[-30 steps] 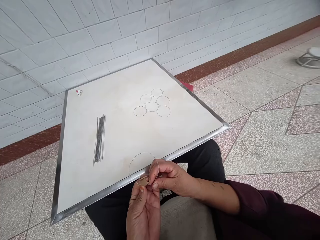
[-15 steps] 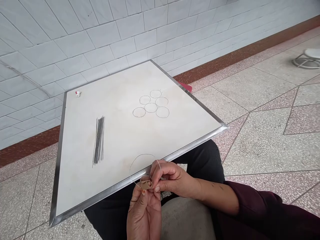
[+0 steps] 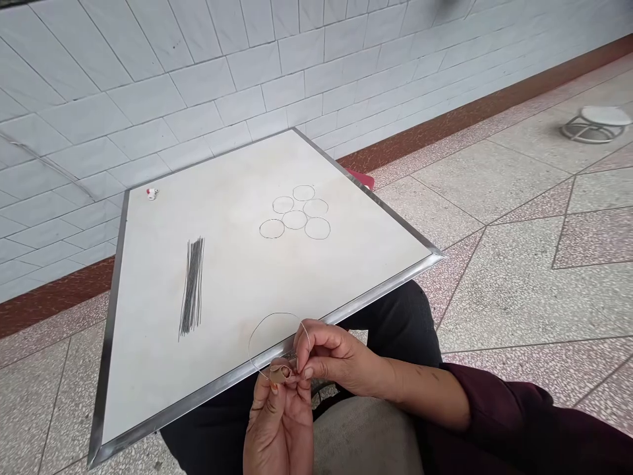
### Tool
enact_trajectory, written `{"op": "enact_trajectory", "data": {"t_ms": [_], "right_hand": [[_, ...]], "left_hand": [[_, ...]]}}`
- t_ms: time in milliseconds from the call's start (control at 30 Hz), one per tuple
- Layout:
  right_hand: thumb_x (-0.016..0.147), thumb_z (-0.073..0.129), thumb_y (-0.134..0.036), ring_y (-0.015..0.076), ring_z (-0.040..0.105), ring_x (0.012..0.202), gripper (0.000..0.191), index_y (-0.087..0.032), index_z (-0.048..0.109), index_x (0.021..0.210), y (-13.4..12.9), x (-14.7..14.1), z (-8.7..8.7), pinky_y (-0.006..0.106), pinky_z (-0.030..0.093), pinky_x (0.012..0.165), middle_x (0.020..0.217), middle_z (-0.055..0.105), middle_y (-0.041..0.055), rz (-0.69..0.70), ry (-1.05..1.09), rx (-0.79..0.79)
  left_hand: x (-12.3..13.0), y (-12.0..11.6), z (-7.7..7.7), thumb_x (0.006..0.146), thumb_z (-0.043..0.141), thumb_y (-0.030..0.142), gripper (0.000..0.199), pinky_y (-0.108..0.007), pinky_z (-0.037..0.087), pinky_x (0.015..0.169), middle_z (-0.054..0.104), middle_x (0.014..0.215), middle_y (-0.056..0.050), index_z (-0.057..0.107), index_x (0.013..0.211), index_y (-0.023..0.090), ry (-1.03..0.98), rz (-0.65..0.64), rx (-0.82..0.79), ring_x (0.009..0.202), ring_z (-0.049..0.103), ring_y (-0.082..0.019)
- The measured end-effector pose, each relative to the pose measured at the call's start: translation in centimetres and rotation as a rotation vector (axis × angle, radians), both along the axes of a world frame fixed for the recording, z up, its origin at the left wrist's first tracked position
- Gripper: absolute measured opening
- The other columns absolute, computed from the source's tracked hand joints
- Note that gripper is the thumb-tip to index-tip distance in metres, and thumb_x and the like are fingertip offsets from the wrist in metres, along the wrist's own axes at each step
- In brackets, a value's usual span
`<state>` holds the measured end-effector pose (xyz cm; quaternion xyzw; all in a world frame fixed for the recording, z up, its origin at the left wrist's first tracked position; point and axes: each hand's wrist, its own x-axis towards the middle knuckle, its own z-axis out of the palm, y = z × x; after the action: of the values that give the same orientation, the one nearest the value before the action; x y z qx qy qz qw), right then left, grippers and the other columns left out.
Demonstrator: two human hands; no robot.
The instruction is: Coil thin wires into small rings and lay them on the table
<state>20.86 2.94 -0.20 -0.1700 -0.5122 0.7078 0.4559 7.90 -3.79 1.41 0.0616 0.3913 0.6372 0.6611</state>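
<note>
A: Where is the wire loop [image 3: 277, 313] located?

B: The loop is held at the near edge of the table [image 3: 237, 264], between the left hand [image 3: 279, 415] and the right hand [image 3: 333, 356].

A: What is the state of the fingers?

B: The lower left part of the loop is gripped by the left fingers; a brown wrap [image 3: 278, 374] is worn at one fingertip. The lower right part is pinched between the right thumb and forefinger. The wire ends are hidden by the fingers, so whether they are joined cannot be determined.

A: What is placed on the table?

B: Six wire rings [image 3: 295, 211] are laid flat in a cluster. A bundle of straight wires [image 3: 192, 287] is laid to their left, well apart. A small white-and-red object [image 3: 151, 194] is set near the far left corner.
</note>
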Motion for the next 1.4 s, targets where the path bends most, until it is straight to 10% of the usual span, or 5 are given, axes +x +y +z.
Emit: {"op": "enact_trajectory", "data": {"t_ms": [300, 567, 967, 1400], "right_hand": [[0.09, 0.065, -0.037, 0.0109, 0.053, 0.071, 0.02, -0.019, 0.064, 0.081, -0.7, -0.6, -0.7, 0.023, 0.05, 0.062, 0.08, 0.052, 0.0007, -0.282, -0.128, 0.104], [0.08, 0.076, -0.034, 0.0101, 0.057, 0.071, 0.019, -0.02, 0.065, 0.085, -0.5, -0.9, -0.6, 0.024, 0.053, 0.064, 0.086, 0.054, 0.0005, -0.162, -0.067, -0.005], [0.093, 0.061, -0.036, 0.0142, 0.054, 0.077, 0.02, -0.021, 0.063, 0.08, -1.4, -1.2, -1.4, 0.027, 0.047, 0.07, 0.076, 0.057, 0.0011, -0.354, -0.257, 0.234], [0.08, 0.078, -0.035, 0.0089, 0.055, 0.067, 0.029, -0.015, 0.057, 0.083, -1.8, -1.0, -1.8, 0.024, 0.044, 0.067, 0.074, 0.059, -0.0024, -0.007, 0.117, -0.397]], "left_hand": [[-0.2, 0.2, 0.0, 0.073, 0.08, 0.023, 0.009, -0.022, 0.053, 0.081, 0.066, 0.082, -0.001, 0.072, 0.078, 0.021, 0.049, 0.042, -0.013, 0.082, 0.062, -0.012], [0.2, 0.4, 0.2, 0.078, 0.075, 0.021, 0.005, -0.024, 0.054, 0.083, 0.067, 0.083, -0.001, 0.07, 0.078, 0.02, 0.022, 0.059, -0.036, 0.083, 0.063, -0.013], [0.2, 0.4, 0.1, 0.075, 0.077, 0.025, 0.009, -0.024, 0.054, 0.077, 0.063, 0.079, -0.001, 0.071, 0.076, 0.018, 0.061, 0.013, -0.013, 0.076, 0.059, -0.012], [-0.9, 0.2, 0.2, 0.058, 0.089, 0.024, 0.024, -0.026, 0.056, 0.082, 0.071, 0.079, -0.002, 0.071, 0.073, 0.019, 0.094, 0.137, -0.154, 0.079, 0.068, -0.015]]}}
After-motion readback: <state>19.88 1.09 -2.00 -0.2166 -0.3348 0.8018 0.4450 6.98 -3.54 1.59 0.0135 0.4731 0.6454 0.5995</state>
